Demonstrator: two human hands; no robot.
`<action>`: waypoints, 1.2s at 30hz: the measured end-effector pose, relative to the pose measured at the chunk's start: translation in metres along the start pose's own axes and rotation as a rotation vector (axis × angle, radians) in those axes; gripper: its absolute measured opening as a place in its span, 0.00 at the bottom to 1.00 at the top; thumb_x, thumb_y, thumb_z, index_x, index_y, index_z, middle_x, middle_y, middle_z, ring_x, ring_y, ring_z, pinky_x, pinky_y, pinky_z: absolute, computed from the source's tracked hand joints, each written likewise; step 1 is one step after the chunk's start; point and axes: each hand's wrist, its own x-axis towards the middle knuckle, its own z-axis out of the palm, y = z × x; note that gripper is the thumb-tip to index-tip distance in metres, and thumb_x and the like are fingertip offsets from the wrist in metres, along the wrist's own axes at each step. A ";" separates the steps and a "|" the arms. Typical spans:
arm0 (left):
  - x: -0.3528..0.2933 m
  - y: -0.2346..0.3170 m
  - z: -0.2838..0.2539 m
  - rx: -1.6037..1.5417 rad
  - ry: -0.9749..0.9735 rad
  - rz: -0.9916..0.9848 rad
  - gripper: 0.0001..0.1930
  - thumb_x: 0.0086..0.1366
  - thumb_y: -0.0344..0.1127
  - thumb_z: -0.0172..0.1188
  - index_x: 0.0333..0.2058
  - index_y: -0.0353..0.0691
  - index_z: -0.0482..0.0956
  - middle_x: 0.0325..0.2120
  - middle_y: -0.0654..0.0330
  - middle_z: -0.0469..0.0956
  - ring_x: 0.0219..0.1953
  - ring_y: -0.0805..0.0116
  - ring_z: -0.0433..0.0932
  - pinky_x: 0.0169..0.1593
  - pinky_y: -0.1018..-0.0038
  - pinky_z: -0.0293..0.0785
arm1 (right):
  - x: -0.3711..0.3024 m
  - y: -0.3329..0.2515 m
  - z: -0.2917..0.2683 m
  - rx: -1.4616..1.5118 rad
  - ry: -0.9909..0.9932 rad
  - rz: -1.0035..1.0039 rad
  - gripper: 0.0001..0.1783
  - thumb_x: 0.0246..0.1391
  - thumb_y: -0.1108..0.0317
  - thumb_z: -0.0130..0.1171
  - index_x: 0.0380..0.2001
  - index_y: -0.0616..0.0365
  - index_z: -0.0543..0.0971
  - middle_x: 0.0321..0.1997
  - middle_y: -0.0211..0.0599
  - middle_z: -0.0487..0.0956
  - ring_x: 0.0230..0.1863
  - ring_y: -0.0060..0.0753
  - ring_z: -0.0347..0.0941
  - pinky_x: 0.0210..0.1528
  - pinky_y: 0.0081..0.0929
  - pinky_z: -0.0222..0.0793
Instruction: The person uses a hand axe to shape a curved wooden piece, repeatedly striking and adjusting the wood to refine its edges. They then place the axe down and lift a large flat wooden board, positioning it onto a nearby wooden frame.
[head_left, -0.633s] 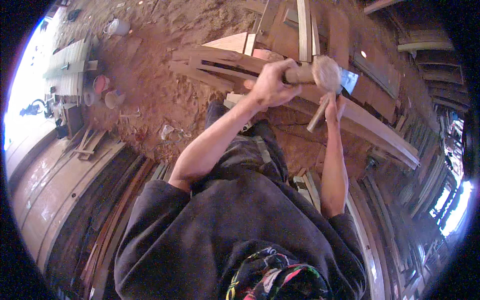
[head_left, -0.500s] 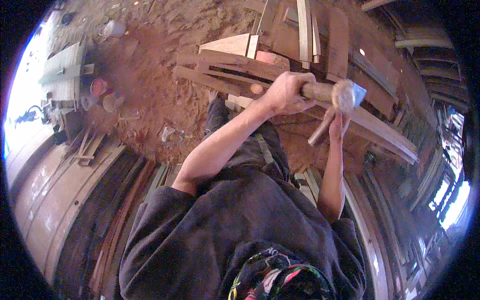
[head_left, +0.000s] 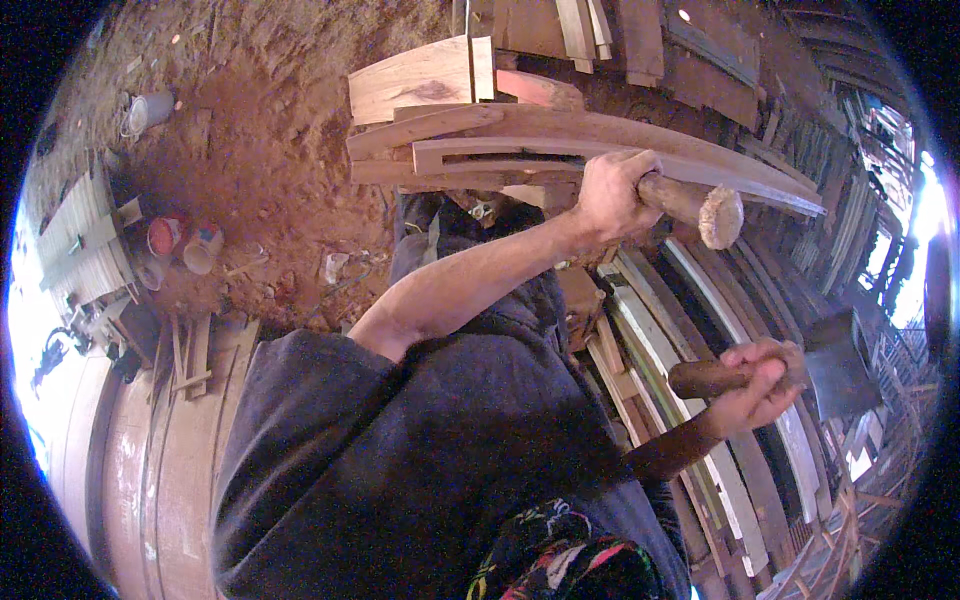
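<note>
My left hand (head_left: pixel 612 195) is closed around the thick wooden handle of a chisel (head_left: pixel 690 203), whose pale struck end is frayed and mushroomed. The chisel's blade is hidden behind the hand. Below it lies a long timber (head_left: pixel 432 160) with a narrow slot along its left part. Off to the lower right, my right hand (head_left: pixel 755 388), slightly blurred, grips a hammer (head_left: pixel 700 380). The butt of its brown wooden handle sticks out to the left, and a dark grey blocky head shows beyond the fingers. Hammer and chisel are well apart.
A pale wood block (head_left: pixel 410 78) and a reddish piece (head_left: pixel 540 88) sit behind the timber. Long boards (head_left: pixel 740 480) lie at the lower right, and flat panels (head_left: pixel 135 470) at the lower left. Buckets (head_left: pixel 203 250) stand on the reddish dirt ground.
My right hand has swung the hammer away from the chisel's struck end, toward the lower right. My left hand keeps its grip on the chisel. The whole view has turned somewhat.
</note>
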 end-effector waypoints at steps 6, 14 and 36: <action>0.001 0.001 -0.003 -0.023 0.010 0.055 0.16 0.41 0.36 0.68 0.30 0.41 0.75 0.27 0.52 0.78 0.33 0.42 0.78 0.36 0.52 0.75 | 0.005 0.017 0.002 -0.184 -0.179 -0.073 0.23 0.63 0.50 0.59 0.43 0.64 0.75 0.29 0.39 0.77 0.25 0.31 0.74 0.28 0.31 0.74; 0.003 -0.018 -0.007 0.000 -0.192 -0.054 0.23 0.39 0.37 0.69 0.38 0.42 0.78 0.35 0.49 0.82 0.41 0.42 0.80 0.44 0.55 0.77 | 0.016 0.030 0.023 -0.530 -0.376 0.067 0.19 0.61 0.56 0.64 0.41 0.62 0.77 0.28 0.37 0.79 0.26 0.32 0.75 0.35 0.32 0.72; 0.001 -0.020 -0.003 0.027 -0.059 0.007 0.18 0.42 0.37 0.69 0.33 0.42 0.77 0.30 0.50 0.81 0.37 0.42 0.80 0.40 0.54 0.76 | 0.020 0.023 0.046 -0.067 -0.182 -0.070 0.14 0.66 0.58 0.57 0.32 0.56 0.73 0.22 0.36 0.76 0.18 0.30 0.69 0.27 0.32 0.70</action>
